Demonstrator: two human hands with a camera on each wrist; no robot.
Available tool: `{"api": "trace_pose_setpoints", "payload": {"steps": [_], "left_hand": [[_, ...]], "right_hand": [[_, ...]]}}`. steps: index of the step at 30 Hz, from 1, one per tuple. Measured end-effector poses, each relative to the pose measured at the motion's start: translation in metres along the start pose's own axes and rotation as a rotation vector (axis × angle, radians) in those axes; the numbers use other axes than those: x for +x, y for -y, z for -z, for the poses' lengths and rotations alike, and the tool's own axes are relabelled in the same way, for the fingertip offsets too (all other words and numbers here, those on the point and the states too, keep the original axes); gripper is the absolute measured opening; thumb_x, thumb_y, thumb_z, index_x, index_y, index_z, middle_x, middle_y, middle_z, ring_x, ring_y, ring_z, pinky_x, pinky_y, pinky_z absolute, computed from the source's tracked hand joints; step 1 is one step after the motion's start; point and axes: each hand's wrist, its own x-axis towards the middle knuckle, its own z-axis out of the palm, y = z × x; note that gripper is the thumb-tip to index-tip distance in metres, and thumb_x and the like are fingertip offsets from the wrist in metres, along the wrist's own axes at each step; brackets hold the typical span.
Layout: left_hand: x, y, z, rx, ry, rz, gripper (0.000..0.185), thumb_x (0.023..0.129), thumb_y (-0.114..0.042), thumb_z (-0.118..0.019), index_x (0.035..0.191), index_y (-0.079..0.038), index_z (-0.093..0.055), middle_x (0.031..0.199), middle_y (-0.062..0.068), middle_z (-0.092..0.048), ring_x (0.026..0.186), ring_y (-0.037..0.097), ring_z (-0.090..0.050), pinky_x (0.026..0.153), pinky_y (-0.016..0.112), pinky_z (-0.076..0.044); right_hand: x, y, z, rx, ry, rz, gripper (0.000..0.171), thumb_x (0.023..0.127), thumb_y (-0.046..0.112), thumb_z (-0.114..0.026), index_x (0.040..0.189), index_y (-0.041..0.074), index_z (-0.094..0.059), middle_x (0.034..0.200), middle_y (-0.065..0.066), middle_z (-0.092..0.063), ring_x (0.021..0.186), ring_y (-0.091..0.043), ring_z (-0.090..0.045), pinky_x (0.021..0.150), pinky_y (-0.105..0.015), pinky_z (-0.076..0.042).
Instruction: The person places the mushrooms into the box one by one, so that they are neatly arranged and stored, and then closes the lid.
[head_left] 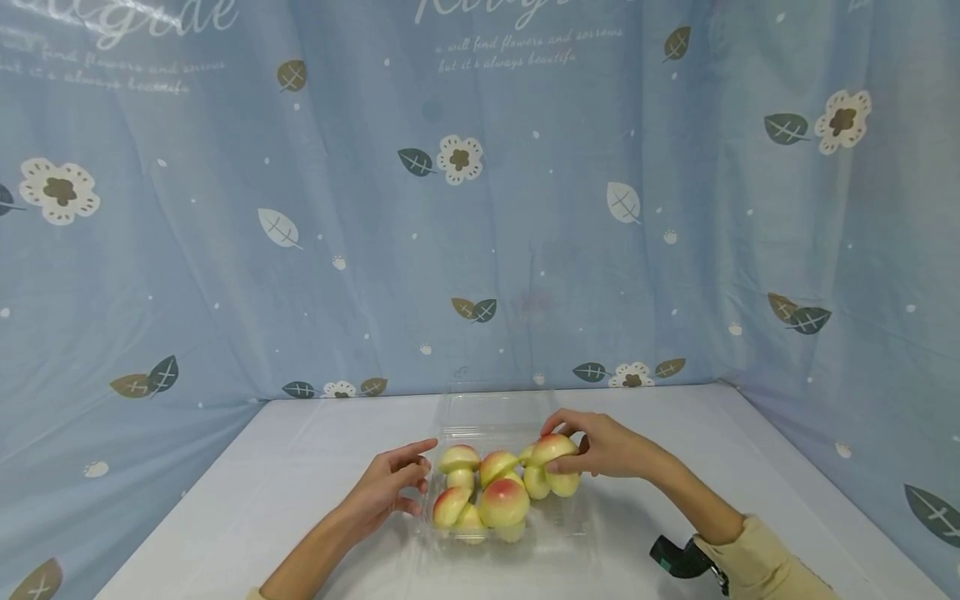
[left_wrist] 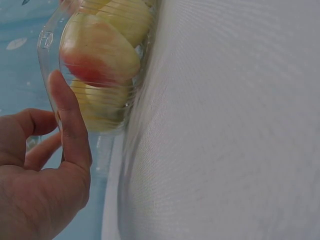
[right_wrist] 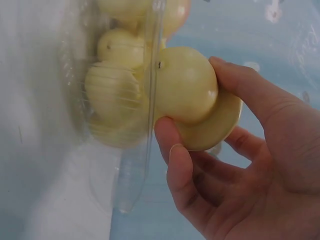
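A clear plastic clamshell box stands on the table, its lid lying back. Several glossy mushroom-shaped pieces fill it, pale yellow-green with red-blushed caps. At the box's right side my right hand grips a mushroom-shaped piece by its cap, thumb and fingers around the edge. In the right wrist view this piece has its round stem end turned to the camera, close over the box's rim. My left hand rests loosely at the box's left wall, fingertips right at the rim in the left wrist view.
A white cloth covers the table. Behind and at the sides hangs a blue curtain with leaves and flowers. A black object lies beside my right sleeve.
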Motion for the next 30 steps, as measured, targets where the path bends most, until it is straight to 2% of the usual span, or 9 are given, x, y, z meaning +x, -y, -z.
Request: {"api": "trace_pose_setpoints", "payload": {"steps": [4, 8, 15, 23, 30], "left_hand": [[0.0, 0.0, 0.0, -0.003, 0.0, -0.004, 0.057, 0.097, -0.013, -0.056, 0.151, -0.006, -0.037, 0.103, 0.003, -0.054, 0.074, 0.009, -0.056, 0.053, 0.024, -0.055], [0.0, 0.001, 0.0, -0.001, 0.0, -0.006, 0.057, 0.097, -0.013, -0.056, 0.151, -0.006, -0.037, 0.103, 0.004, -0.054, 0.074, 0.009, -0.056, 0.053, 0.024, -0.055], [-0.001, 0.001, 0.001, -0.003, 0.003, -0.009, 0.059, 0.096, -0.012, -0.057, 0.151, -0.005, -0.036, 0.103, 0.003, -0.055, 0.075, 0.01, -0.056, 0.053, 0.025, -0.054], [-0.001, 0.001, 0.0, -0.008, 0.008, -0.009, 0.059, 0.097, -0.013, -0.057, 0.151, -0.006, -0.036, 0.103, 0.003, -0.055, 0.075, 0.009, -0.056, 0.053, 0.024, -0.054], [-0.002, 0.0, 0.0, -0.004, 0.011, -0.011, 0.059, 0.097, -0.013, -0.057, 0.151, -0.005, -0.035, 0.102, 0.003, -0.055, 0.075, 0.01, -0.056, 0.053, 0.024, -0.054]], "right_hand": [[-0.002, 0.004, -0.002, -0.002, 0.01, 0.001, 0.04, 0.088, 0.035, -0.073, 0.122, 0.02, -0.057, 0.118, -0.011, -0.065, 0.063, -0.03, -0.063, 0.052, -0.032, -0.054], [-0.004, 0.006, -0.003, -0.008, 0.009, 0.012, 0.039, 0.089, 0.034, -0.072, 0.122, 0.019, -0.058, 0.119, -0.014, -0.064, 0.059, -0.024, -0.061, 0.052, -0.031, -0.054], [-0.006, 0.008, -0.008, -0.006, 0.013, 0.009, 0.04, 0.089, 0.035, -0.072, 0.123, 0.019, -0.057, 0.118, -0.01, -0.063, 0.056, -0.012, -0.059, 0.052, -0.03, -0.054], [-0.008, 0.007, -0.015, -0.032, 0.015, 0.026, 0.045, 0.088, 0.038, -0.073, 0.125, 0.017, -0.057, 0.118, -0.008, -0.064, 0.056, -0.023, -0.061, 0.052, -0.028, -0.054], [-0.008, 0.007, -0.019, -0.071, 0.008, 0.031, 0.045, 0.086, 0.042, -0.073, 0.123, 0.019, -0.059, 0.114, -0.002, -0.066, 0.059, -0.005, -0.054, 0.056, -0.024, -0.052]]}}
